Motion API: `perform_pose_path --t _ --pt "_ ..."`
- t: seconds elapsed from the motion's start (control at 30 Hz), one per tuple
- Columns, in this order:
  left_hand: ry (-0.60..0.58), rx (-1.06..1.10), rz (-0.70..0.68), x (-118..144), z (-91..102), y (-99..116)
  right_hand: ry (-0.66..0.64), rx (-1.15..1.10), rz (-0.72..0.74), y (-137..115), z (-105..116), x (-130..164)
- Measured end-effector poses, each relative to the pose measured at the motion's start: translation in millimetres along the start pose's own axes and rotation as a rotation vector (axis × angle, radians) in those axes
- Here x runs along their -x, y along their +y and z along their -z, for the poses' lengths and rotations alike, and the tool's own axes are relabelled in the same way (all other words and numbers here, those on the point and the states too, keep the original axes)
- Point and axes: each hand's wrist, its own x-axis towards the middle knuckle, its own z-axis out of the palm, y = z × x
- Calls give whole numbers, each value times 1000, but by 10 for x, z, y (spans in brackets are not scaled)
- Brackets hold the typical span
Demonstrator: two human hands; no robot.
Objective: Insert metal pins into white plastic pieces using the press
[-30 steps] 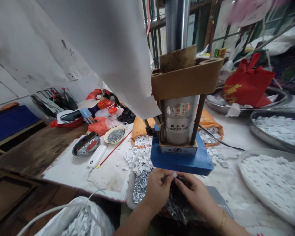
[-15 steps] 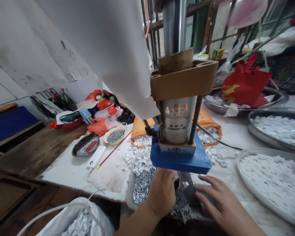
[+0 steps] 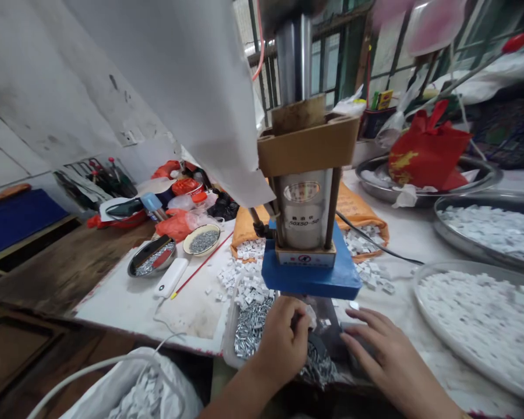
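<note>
A press machine with a blue plate (image 3: pixel 311 272), a silver cylinder (image 3: pixel 303 209) and a brown top stands in front of me. My left hand (image 3: pixel 283 343) is curled under the blue plate, pinching a small white piece (image 3: pixel 311 316) at the fingertips. My right hand (image 3: pixel 384 358) lies flat, fingers spread, on the grey base to the right of the press. Below both hands sits a heap of small metal pins (image 3: pixel 251 326) in a clear tray.
Loose white plastic pieces (image 3: pixel 244 273) lie left of the press. Large round trays of white pieces (image 3: pixel 475 314) fill the right side. An orange sack (image 3: pixel 358 212), a red bag (image 3: pixel 425 154), small dishes of metal parts (image 3: pixel 203 240) and a white bag (image 3: pixel 144 390) surround the work spot.
My right hand left the small piece and moved right, flattening on the base. My left hand stayed under the blue plate with the white piece. The view shifted slightly.
</note>
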Motion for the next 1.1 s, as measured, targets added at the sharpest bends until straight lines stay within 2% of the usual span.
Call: perform_pose_path --t 0.07,0.13,0.27,0.4,0.57,0.77,0.83,0.9,1.0,1.1 --pt "12 16 112 -72 -9 -24 35 -129 -20 -167 -11 -186" --pt "-33 24 223 -163 -51 -89 -6 -213 -11 -317 -71 -354" --pt "-98 58 220 -234 -90 -241 -114 -305 -49 -426 -288 -536" --pt "14 50 279 -89 80 -371 -132 -301 -126 -380 -431 -528" --pt "116 74 338 107 339 -526 -139 -257 -171 -395 -433 -559" --pt "158 52 317 235 417 -576 -184 -242 -192 -414 -391 -564" --pt "103 5 283 266 454 -579 -178 -276 -152 -434 -366 -513" --pt "-17 -101 242 281 504 -585 -163 -308 -132 -465 -350 -466" --pt "-243 -351 202 266 558 -592 -155 -330 -160 -507 -349 -432" --pt "-354 -573 154 238 545 -582 -125 -326 -187 -497 -338 -412"
